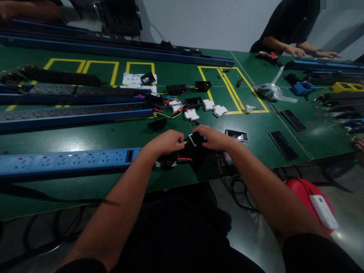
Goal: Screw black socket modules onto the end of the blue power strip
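My right hand (214, 137) curls its fingers around a small black box-shaped part (196, 139) with a white edge, above the near side of the green table. Close to its left, my left hand (168, 142) is closed, with the thumb and fingers together on thin wires (185, 141) that run toward the black part. Most of these wires are hidden by the fingers. A blue power strip (71, 161) lies left of my left hand, its right end behind my forearm. Below my hands, a red wire or handle (184, 159) shows; I cannot tell which.
Behind my hands lie white modules (191, 115) with colored wires and more power strips (76, 110). A small device (236, 135) and two phones (283, 145) are to the right. A black tool (221, 163) lies near the edge. A co-worker's hands (295, 51) are across the table.
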Demonstrator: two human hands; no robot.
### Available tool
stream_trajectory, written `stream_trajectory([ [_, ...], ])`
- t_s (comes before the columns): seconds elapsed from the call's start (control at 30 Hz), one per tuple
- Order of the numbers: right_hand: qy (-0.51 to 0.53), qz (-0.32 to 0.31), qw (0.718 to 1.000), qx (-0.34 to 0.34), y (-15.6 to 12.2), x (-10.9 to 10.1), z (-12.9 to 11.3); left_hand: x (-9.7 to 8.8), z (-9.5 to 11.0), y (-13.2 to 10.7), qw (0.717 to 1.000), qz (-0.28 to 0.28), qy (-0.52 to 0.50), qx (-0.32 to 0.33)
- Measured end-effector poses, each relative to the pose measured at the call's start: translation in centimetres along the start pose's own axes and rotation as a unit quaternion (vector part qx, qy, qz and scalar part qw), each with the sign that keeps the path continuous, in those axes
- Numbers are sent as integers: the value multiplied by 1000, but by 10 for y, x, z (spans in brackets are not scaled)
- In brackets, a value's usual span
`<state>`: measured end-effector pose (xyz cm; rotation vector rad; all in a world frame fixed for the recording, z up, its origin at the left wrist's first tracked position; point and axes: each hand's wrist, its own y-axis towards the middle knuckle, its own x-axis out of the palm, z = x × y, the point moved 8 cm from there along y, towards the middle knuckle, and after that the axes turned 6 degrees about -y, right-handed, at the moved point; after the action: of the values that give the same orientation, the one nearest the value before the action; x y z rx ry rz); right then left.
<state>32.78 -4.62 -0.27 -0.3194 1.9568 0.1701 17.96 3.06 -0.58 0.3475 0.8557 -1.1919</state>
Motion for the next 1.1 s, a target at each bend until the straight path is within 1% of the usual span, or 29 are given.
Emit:
stream_trajectory([
  [0.2, 17, 5, 1000, 6, -2, -3, -2, -2, -3, -3, 1000, -5, -29, -5],
  [0.33, 15, -5, 1000, 13, -1, -6, -3, -3, -2, -4, 999, -12, -39, 1],
  [0.47, 14, -13, 1000, 20, 0, -8, -5, -3, -4, -4, 999, -15, -49, -10],
  [0.6, 13, -7, 1000, 16, 1, -10, -6, -4, -3, -4, 998, -22, -56, -15],
  [0.73, 10, -2, 1000, 6, 1, -11, -6, -2, -3, -5, 998, -31, -60, -13],
  [0.87, 4, -12, 1000, 11, 1, -8, -5, -1, -3, -4, 998, -28, -62, -5],
  [1.0, -5, -9, 1000, 20, 3, -9, -5, 4, -3, -5, 997, -46, -63, 1],
  [1.1, -12, 0, 1000, 14, 6, -10, -5, 3, -2, -6, 997, -31, -65, 3],
])
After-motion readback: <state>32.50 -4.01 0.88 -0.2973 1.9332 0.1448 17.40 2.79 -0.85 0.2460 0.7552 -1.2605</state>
